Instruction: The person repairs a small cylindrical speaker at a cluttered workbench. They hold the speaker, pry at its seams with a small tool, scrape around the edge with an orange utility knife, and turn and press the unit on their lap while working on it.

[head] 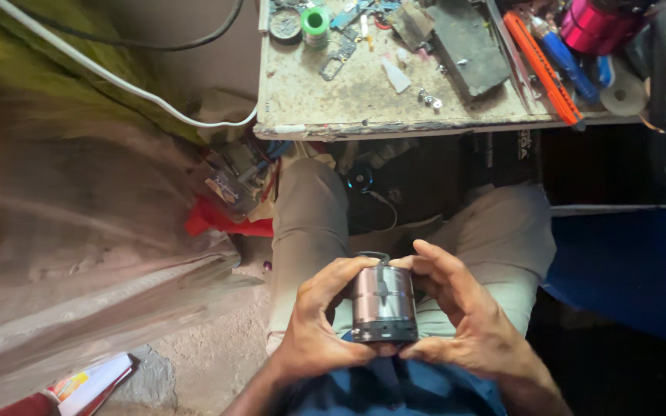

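I am holding a small cylindrical speaker over my lap, left hand and right hand both wrapped around its sides, fingertips pinching top and bottom rims. The polished metal shell is looking rigid, smooth and probably slippery, so I am judging the dark ribbed base ring the safer grip. Above, a scuffed, dusty workbench is carrying an orange utility knife.

the small metal cylinder speaker you hold between your left hand and right hand is coppery pink with a shiny silver band and a black base ring. your trousers are pale beige, your shirt blue. the worn wooden workbench top is dusty tan, speckled with dark marks. on it you see a long orange plastic strip, a green spool and a glossy magenta cylinder. a white cable crosses yellow-green cloth; a red rag lies below.
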Motion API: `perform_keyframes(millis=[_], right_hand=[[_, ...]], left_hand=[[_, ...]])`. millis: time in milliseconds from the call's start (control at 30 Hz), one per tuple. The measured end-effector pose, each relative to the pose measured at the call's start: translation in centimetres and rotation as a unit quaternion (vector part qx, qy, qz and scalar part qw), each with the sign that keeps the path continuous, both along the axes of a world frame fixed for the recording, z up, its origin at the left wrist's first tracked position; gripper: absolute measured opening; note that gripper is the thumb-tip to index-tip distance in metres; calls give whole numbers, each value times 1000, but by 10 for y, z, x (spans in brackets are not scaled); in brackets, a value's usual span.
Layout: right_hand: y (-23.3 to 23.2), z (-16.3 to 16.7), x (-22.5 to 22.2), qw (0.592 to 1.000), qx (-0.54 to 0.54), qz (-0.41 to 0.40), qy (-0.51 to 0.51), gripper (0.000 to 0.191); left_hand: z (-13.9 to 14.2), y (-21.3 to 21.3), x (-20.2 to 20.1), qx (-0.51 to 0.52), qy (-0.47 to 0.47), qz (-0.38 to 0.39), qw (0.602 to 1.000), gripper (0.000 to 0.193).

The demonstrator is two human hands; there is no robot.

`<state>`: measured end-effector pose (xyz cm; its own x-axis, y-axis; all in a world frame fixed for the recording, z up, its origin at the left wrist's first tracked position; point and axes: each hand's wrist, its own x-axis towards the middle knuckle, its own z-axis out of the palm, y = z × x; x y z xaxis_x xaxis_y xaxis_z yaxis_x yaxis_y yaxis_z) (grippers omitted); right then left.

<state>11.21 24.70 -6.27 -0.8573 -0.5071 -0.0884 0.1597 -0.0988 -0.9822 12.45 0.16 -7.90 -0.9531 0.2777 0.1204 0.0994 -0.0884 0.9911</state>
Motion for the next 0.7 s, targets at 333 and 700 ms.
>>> perform_keyframes(millis=[333, 700], right_hand=[[1, -23, 1, 994, -41, -7, -97, 106], [37, -39, -6, 991, -117, -49, -37, 53]], left_hand=[[37, 14, -5, -154, 88, 78, 981, 75], [20, 0, -14, -76, -61, 71, 993, 65]])
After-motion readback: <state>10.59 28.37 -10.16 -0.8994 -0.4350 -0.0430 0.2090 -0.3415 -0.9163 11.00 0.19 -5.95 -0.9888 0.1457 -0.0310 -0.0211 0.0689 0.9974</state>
